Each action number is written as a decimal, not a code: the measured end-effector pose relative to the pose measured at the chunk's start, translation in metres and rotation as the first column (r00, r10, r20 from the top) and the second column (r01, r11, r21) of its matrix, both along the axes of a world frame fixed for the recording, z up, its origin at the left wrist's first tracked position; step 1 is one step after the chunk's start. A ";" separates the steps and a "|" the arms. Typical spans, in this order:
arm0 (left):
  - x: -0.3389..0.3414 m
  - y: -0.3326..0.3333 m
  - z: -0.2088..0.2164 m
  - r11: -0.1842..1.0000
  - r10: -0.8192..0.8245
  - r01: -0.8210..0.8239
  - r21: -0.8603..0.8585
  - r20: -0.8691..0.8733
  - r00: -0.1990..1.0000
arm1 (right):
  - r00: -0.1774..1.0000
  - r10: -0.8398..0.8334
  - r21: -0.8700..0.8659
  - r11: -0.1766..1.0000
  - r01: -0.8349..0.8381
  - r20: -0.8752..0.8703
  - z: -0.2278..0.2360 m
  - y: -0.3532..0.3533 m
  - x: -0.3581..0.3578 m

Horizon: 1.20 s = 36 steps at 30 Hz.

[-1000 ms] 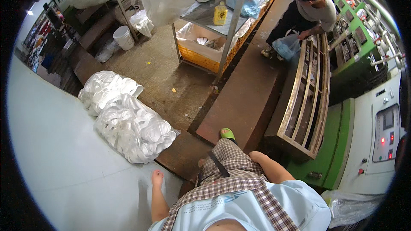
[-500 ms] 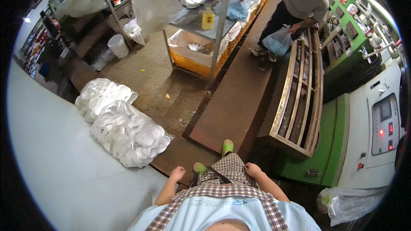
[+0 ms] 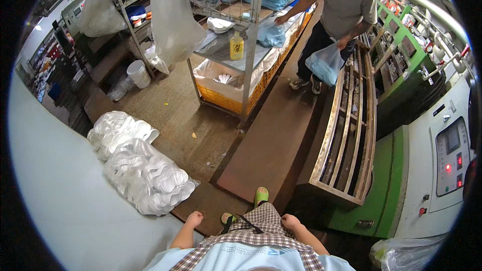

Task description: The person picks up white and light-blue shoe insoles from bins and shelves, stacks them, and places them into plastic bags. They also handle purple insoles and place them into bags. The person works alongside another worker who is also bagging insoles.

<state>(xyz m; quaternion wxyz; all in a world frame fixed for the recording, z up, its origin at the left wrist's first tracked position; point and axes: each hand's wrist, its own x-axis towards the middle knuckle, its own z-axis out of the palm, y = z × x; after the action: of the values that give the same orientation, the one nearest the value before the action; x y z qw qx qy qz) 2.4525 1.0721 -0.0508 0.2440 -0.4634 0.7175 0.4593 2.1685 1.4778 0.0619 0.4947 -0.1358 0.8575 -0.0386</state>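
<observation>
Loosely curled, my left hand (image 3: 195, 218) hangs beside the pale work surface (image 3: 65, 185), with nothing visible in it. My right hand (image 3: 289, 222) is also closed, next to the checked apron (image 3: 261, 219) at my hip; no object shows in its fingers. Ahead of my left hand, two clear plastic bags stuffed with white, rounded pieces lie together: a nearer bag (image 3: 148, 178) and a farther bag (image 3: 120, 133). Neither hand touches them. My feet in green slippers (image 3: 261, 195) stand near the brown walkway (image 3: 266, 155).
A person (image 3: 341, 10) stands ahead, one hand reaching to a metal rack (image 3: 251, 55), the other holding a bag of blue pieces (image 3: 324, 65). A slatted metal frame (image 3: 346, 135) and green machine (image 3: 386, 185) line the right. A white bucket (image 3: 138, 74) stands left.
My view has tilted up, so the scene sits lower and more of the person and rack shows. My hands remain low at my sides. The person still reaches toward the rack.
</observation>
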 end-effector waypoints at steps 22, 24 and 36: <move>-0.063 0.000 0.040 0.998 -0.062 0.061 -0.005 -0.061 0.996 | 0.996 0.009 -0.120 0.993 -0.020 -0.093 -0.016 -0.010 -0.021; -0.053 -0.003 0.037 0.996 -0.094 0.094 0.012 -0.001 0.996 | 0.996 -0.009 -0.127 0.992 -0.002 -0.086 -0.016 -0.016 -0.020; -0.025 0.005 0.039 0.998 -0.056 0.054 -0.033 -0.064 0.996 | 0.991 0.078 -0.105 0.990 -0.090 -0.111 0.026 -0.052 -0.021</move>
<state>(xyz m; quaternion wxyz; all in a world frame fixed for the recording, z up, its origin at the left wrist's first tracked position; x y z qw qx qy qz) 2.4274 1.0766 -0.0114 0.2257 -0.4320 0.7445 0.4562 2.1478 1.4261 0.0882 0.4410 -0.2006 0.8729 -0.0573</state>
